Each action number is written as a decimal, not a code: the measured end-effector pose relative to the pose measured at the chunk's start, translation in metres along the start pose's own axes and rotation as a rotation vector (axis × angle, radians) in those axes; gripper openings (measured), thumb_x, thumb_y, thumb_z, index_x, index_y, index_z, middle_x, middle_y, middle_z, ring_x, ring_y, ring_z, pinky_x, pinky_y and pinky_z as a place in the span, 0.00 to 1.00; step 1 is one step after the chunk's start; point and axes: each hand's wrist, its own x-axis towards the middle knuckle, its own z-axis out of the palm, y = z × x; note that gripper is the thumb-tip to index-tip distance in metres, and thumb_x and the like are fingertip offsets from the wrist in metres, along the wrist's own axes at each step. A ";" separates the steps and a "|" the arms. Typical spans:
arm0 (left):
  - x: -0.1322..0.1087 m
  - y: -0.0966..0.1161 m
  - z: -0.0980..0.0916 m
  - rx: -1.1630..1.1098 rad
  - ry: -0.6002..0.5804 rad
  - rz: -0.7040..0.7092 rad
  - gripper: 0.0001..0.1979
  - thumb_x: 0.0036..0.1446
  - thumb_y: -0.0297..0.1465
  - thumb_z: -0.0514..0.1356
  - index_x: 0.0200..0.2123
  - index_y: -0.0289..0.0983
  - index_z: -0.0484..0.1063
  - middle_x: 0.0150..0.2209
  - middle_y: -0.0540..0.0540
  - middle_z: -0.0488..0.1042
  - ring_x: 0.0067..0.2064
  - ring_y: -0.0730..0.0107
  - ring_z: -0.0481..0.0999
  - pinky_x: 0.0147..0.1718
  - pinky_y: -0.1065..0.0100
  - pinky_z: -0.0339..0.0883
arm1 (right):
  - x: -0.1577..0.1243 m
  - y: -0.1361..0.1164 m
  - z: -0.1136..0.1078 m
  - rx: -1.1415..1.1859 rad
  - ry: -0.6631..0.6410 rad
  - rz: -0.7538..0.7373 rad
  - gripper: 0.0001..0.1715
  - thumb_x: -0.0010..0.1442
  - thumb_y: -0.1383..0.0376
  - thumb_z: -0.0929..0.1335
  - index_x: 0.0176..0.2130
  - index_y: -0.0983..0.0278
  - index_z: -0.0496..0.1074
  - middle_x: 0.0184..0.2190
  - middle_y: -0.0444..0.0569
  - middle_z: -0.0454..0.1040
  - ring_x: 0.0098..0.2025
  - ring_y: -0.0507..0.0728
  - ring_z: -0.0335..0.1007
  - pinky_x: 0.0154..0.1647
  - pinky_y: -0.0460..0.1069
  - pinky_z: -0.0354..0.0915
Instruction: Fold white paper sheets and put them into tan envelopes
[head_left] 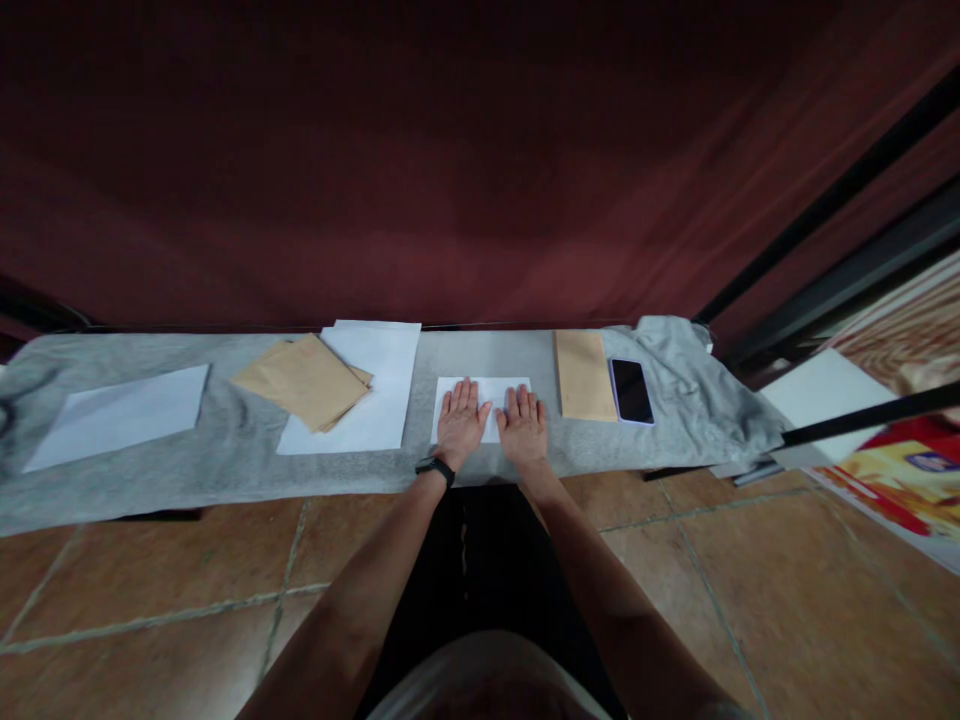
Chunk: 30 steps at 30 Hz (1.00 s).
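flatly, left hand (459, 430) and right hand (523, 434) — fingers (464, 394) spread — lie on rectangular white paper (495, 388) over grey cloth (495, 355).

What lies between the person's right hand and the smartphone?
In the head view, a brown kraft-paper envelope lies between the right hand and the smartphone, with a narrow strip of grey cloth showing beside the hand.

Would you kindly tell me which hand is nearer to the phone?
Right. The right hand rests left of the phone, with brown paper between; the left hand rests farther left.
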 end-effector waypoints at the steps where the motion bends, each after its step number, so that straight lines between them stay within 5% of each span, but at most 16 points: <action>1: 0.000 -0.003 0.000 0.004 0.004 -0.013 0.32 0.72 0.42 0.40 0.72 0.31 0.51 0.73 0.38 0.52 0.75 0.59 0.46 0.72 0.53 0.42 | 0.000 0.000 0.000 -0.005 0.002 0.001 0.34 0.74 0.57 0.57 0.71 0.70 0.55 0.72 0.64 0.53 0.73 0.67 0.50 0.71 0.65 0.46; 16: -0.028 -0.036 -0.006 0.078 0.073 -0.125 0.34 0.72 0.44 0.41 0.72 0.28 0.50 0.73 0.35 0.51 0.74 0.56 0.49 0.71 0.53 0.44 | -0.007 0.009 0.002 -0.012 0.083 0.024 0.35 0.74 0.56 0.57 0.70 0.75 0.56 0.70 0.66 0.57 0.71 0.67 0.55 0.70 0.64 0.50; 30: -0.033 -0.037 -0.008 0.073 0.069 -0.149 0.34 0.72 0.42 0.41 0.72 0.26 0.50 0.73 0.34 0.51 0.74 0.56 0.48 0.72 0.53 0.43 | -0.024 0.023 -0.008 -0.018 0.131 0.103 0.33 0.74 0.62 0.55 0.69 0.78 0.58 0.69 0.69 0.59 0.70 0.69 0.56 0.68 0.65 0.53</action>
